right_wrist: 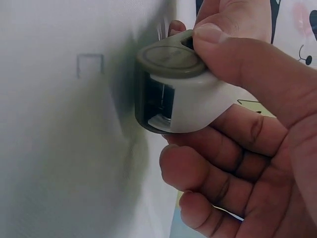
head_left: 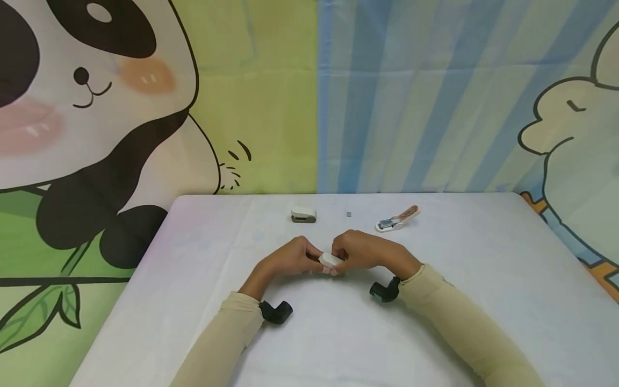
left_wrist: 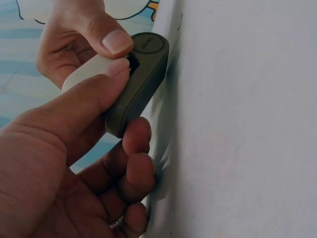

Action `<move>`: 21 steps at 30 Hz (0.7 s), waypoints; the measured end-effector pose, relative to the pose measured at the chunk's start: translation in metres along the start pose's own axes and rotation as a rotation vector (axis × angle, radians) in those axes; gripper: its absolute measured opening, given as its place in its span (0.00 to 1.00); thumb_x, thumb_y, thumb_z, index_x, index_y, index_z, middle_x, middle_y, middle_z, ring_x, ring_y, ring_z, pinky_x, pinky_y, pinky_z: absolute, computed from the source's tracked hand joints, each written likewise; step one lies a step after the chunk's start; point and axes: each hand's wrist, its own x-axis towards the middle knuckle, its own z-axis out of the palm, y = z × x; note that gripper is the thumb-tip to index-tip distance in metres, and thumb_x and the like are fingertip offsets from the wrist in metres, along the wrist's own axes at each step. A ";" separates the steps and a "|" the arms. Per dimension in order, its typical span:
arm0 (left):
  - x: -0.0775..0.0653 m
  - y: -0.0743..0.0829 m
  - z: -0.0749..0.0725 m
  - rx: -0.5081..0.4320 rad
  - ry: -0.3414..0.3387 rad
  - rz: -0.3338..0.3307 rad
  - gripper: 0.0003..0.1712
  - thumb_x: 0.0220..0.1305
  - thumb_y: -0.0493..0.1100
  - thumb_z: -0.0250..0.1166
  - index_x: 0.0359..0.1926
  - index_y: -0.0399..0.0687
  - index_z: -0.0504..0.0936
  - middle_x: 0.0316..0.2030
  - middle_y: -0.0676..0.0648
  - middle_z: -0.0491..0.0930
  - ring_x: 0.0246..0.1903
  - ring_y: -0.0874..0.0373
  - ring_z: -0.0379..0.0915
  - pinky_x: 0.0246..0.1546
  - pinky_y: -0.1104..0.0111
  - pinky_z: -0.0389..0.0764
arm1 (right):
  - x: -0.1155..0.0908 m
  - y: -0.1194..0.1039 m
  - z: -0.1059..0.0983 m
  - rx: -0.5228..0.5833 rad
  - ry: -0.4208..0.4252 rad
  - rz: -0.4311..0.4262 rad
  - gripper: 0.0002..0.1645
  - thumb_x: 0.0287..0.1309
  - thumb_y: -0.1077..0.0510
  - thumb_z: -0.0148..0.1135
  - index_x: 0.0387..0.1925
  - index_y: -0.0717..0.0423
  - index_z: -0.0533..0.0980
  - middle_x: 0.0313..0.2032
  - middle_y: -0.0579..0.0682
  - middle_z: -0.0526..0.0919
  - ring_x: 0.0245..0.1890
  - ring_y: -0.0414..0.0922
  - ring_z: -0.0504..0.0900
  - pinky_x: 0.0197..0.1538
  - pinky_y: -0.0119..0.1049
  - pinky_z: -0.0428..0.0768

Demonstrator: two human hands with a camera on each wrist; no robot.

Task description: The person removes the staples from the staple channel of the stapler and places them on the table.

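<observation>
Both hands hold a small white-and-grey stapler (head_left: 331, 260) between them, close over the table. My left hand (head_left: 296, 257) pinches one end, its thumb on the edge where the white part (left_wrist: 86, 74) meets the grey body (left_wrist: 141, 82). In the left wrist view its other fingers curl below. From the other side my right hand (head_left: 360, 250) grips it, thumb on top at the white part and fingers underneath. The right wrist view shows a dark slot (right_wrist: 161, 101) in the stapler's end, with a bit of metal inside.
Behind the hands on the white table (head_left: 309, 333) lie another small white-and-grey device (head_left: 303, 215), a tiny grey piece (head_left: 348, 214) and a stapler-like tool with an orange-brown handle (head_left: 410, 212). A cartoon-printed curtain (head_left: 411, 97) hangs along the table's far edge.
</observation>
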 end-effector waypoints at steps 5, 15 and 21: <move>-0.001 0.003 0.004 0.011 0.002 -0.001 0.09 0.57 0.40 0.73 0.41 0.52 0.90 0.23 0.54 0.82 0.18 0.65 0.61 0.20 0.72 0.64 | -0.004 0.000 0.004 0.014 0.030 -0.002 0.09 0.55 0.51 0.72 0.27 0.47 0.79 0.25 0.38 0.74 0.24 0.35 0.70 0.28 0.31 0.70; -0.003 0.004 0.001 0.008 0.034 0.001 0.11 0.54 0.39 0.75 0.40 0.49 0.90 0.25 0.56 0.85 0.21 0.65 0.65 0.22 0.72 0.67 | -0.001 -0.008 0.008 -0.074 0.072 -0.046 0.15 0.62 0.46 0.65 0.24 0.47 0.75 0.23 0.41 0.70 0.22 0.35 0.66 0.28 0.31 0.66; -0.001 -0.004 0.004 -0.001 0.023 0.007 0.12 0.53 0.38 0.75 0.41 0.49 0.90 0.31 0.57 0.86 0.25 0.68 0.67 0.28 0.73 0.69 | -0.003 -0.010 0.014 -0.085 0.078 -0.012 0.12 0.61 0.47 0.66 0.30 0.49 0.76 0.27 0.40 0.71 0.25 0.36 0.68 0.30 0.32 0.69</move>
